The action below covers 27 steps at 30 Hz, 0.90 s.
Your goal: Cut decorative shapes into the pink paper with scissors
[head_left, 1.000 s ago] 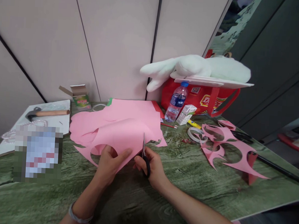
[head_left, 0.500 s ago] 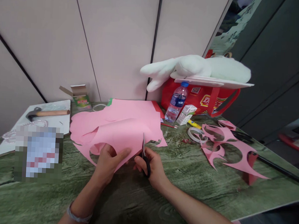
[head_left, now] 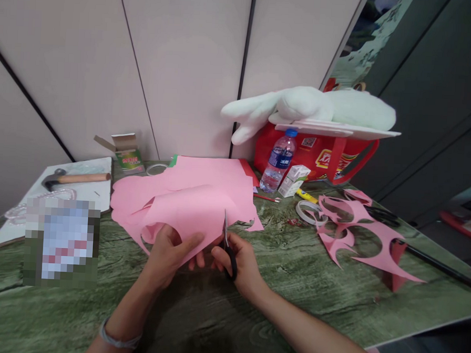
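My left hand is closed on a sheet of pink paper, thumb on top and fingers partly hidden beneath. The held part curves upward, and a rounded opening shows by the wrist side. In my right hand is a pair of scissors with black handles. Their blades point away from me and meet the right edge of the pink paper. More pink paper lies flat behind it, with a scalloped edge at the left.
Pink paper offcuts and a tape roll lie at right. A water bottle, small white box and red bag stand behind. At left, a hammer rests on a white board beside a blurred-out item.
My left hand has shifted slightly, and its fingertips now show below the paper's edge. The held paper has curled a little more. The scissors have barely moved.
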Each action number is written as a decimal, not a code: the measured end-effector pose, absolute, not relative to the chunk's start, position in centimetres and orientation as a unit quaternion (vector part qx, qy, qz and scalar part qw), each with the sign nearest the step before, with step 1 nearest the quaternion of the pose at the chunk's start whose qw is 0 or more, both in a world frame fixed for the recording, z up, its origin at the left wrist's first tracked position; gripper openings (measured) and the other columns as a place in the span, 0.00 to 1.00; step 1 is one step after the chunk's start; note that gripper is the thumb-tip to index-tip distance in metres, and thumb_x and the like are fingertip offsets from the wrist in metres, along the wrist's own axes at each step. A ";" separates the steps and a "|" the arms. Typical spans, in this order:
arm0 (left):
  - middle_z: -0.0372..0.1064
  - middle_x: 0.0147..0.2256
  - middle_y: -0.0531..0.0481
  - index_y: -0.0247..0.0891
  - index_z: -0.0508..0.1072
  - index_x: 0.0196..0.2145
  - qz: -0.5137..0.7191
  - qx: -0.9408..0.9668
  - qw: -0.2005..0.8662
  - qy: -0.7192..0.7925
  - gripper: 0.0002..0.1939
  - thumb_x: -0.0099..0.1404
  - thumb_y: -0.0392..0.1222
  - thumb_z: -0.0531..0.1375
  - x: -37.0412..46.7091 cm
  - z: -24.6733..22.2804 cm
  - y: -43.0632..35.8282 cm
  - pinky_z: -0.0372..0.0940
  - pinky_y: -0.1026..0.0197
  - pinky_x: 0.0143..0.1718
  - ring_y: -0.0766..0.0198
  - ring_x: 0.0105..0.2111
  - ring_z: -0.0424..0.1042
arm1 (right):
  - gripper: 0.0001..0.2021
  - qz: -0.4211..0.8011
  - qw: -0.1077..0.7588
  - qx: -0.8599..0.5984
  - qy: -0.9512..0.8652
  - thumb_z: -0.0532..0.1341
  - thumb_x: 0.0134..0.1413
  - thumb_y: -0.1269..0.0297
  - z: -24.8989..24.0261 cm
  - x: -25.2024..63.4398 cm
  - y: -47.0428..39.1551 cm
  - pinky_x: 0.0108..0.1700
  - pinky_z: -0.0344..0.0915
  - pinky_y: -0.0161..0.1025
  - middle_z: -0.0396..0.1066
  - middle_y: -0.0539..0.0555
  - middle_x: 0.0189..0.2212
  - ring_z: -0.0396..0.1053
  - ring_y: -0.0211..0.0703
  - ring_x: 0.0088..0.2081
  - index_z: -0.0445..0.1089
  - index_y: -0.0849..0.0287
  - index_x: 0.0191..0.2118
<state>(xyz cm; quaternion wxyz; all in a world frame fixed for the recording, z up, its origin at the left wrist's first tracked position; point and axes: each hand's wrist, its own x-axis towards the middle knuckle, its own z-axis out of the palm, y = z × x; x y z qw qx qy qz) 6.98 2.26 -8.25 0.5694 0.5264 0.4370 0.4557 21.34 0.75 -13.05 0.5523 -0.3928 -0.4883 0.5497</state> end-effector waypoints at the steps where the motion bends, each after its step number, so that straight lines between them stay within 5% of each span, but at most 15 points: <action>1: 0.67 0.11 0.51 0.36 0.69 0.21 0.452 0.530 0.563 0.444 0.13 0.51 0.47 0.65 7.0 -8.2 2.3 0.53 0.67 0.12 0.70 0.10 0.60 | 0.22 0.551 0.554 -0.392 -0.486 0.68 0.39 0.43 -13.2 21.3 0.8 0.20 0.61 0.33 0.57 0.41 0.14 0.57 0.32 0.16 0.64 0.58 0.26; 6: 0.62 0.09 0.52 0.39 0.63 0.15 0.439 0.542 0.537 0.474 0.17 0.51 0.48 0.65 6.7 -8.5 2.3 0.47 0.67 0.12 0.72 0.10 0.56 | 0.22 0.558 0.558 -0.389 -0.476 0.68 0.39 0.44 -13.7 21.2 0.9 0.20 0.60 0.33 0.57 0.41 0.13 0.56 0.32 0.15 0.64 0.58 0.28; 13: 0.62 0.08 0.53 0.39 0.64 0.15 0.417 0.587 0.515 0.465 0.18 0.54 0.49 0.64 6.5 -8.7 2.3 0.45 0.67 0.13 0.73 0.10 0.54 | 0.25 0.563 0.571 -0.382 -0.459 0.74 0.32 0.54 -12.9 21.8 1.1 0.27 0.62 0.33 0.70 0.47 0.23 0.65 0.37 0.24 0.66 0.59 0.35; 27: 0.61 0.08 0.53 0.40 0.63 0.14 0.412 0.599 0.503 0.467 0.19 0.54 0.50 0.63 6.5 -8.7 2.4 0.46 0.66 0.13 0.72 0.10 0.55 | 0.22 0.551 0.573 -0.378 -0.475 0.72 0.36 0.52 -12.9 21.7 1.1 0.27 0.61 0.33 0.67 0.47 0.23 0.62 0.36 0.23 0.66 0.59 0.33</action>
